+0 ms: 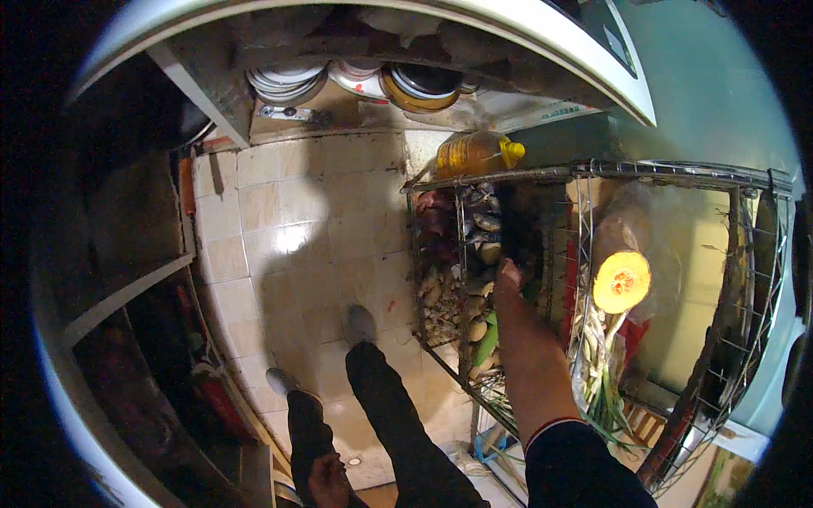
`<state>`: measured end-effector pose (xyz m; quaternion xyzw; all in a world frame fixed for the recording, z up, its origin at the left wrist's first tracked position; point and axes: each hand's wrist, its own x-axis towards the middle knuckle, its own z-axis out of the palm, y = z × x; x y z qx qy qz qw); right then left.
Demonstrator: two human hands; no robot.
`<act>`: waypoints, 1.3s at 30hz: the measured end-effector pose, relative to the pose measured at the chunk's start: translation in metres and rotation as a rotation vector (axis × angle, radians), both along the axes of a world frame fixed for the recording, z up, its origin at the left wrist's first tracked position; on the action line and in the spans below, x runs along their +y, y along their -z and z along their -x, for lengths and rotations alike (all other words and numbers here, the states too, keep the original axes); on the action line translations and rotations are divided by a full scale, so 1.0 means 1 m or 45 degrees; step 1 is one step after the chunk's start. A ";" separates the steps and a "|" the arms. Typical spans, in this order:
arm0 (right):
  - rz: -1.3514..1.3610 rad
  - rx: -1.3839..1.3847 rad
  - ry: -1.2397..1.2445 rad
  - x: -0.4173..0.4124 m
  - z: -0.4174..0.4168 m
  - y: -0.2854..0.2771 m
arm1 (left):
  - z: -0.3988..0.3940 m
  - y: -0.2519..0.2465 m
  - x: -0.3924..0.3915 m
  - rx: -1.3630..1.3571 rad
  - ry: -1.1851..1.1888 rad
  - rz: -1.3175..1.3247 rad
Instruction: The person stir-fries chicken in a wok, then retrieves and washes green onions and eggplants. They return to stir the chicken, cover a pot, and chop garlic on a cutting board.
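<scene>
My right hand (pixel 510 276) reaches into a metal wire rack (pixel 502 173), its fingers lost in the shadow between the shelves. Whether it holds anything cannot be told. Near it lie a round pale-brown vegetable (pixel 489 253), several dark packets or pieces (pixel 486 222) and a long green vegetable (pixel 486 340). Knobbly beige produce (pixel 438 305), perhaps ginger or garlic, fills the rack's left side, below reddish produce (pixel 434 213). To the right of my forearm, a cut orange-fleshed squash (pixel 622 281) rests above a bunch of scallions (pixel 603 387). My left hand (pixel 330 479) hangs low beside my leg, dim and with its fingers partly curled.
A yellow-capped oil bottle (pixel 473 154) lies beyond the rack. Stacked plates (pixel 289 84) and bowls (pixel 422 86) stand in an open cabinet ahead. Dark shelving (pixel 136 324) borders the left. My shoes (pixel 361 325) are on the tiled floor (pixel 298 286).
</scene>
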<state>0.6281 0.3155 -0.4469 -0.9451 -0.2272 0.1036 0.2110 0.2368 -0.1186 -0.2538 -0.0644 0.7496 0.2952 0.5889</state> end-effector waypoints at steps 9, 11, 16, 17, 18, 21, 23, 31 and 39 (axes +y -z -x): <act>-0.293 0.830 0.366 -0.043 0.013 -0.039 | 0.007 0.003 0.019 0.030 0.142 -0.187; -0.406 1.068 0.476 -0.077 0.030 -0.068 | 0.011 0.008 0.040 -0.002 0.191 -0.330; -0.513 1.205 0.446 -0.164 0.111 -0.167 | 0.001 0.025 0.155 -0.571 0.353 -0.192; -0.519 1.267 0.296 -0.179 0.131 -0.189 | -0.010 0.024 0.181 -0.696 0.359 -0.292; -0.560 1.352 0.090 -0.193 0.151 -0.211 | -0.024 0.020 0.203 -0.817 0.342 -0.334; -0.132 1.236 -0.216 -0.215 0.196 -0.253 | -0.056 0.005 0.244 -0.961 0.271 -0.523; 0.115 1.021 -0.623 -0.226 0.210 -0.261 | -0.059 0.002 0.253 -0.917 0.302 -0.380; -0.371 1.060 -0.443 -0.127 0.132 -0.130 | -0.007 0.024 0.230 -0.673 -0.065 -0.389; 0.779 -0.304 -0.740 0.076 0.008 0.039 | 0.008 0.038 0.202 -0.458 0.057 -0.198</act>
